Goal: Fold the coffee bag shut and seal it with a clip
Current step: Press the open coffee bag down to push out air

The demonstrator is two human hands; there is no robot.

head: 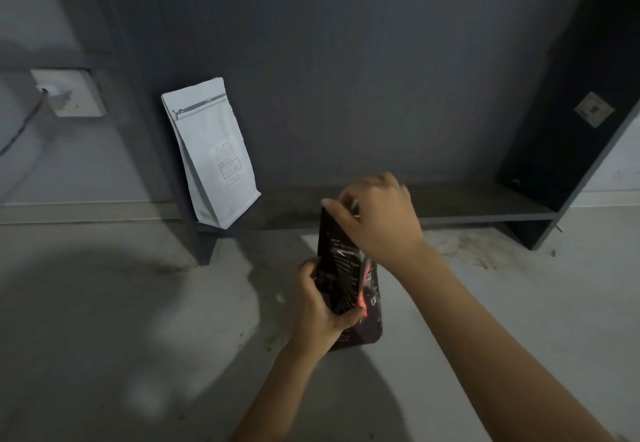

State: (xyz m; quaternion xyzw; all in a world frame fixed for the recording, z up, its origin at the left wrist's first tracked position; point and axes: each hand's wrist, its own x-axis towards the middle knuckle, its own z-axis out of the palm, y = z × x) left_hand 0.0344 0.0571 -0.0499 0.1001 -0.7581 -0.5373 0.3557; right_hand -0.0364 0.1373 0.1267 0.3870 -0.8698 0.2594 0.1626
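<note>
A black coffee bag with white and red print stands upright on the grey floor, just in front of a low dark shelf. My left hand grips the bag's middle from the left side. My right hand pinches the bag's top edge from above, fingers closed over it. The top of the bag is partly hidden by that hand. I see no clip in view.
A white coffee bag stands sealed on the left end of the low dark shelf, leaning against the shelf's upright. A wall socket with a cable sits at the far left. Grey floor spreads around me.
</note>
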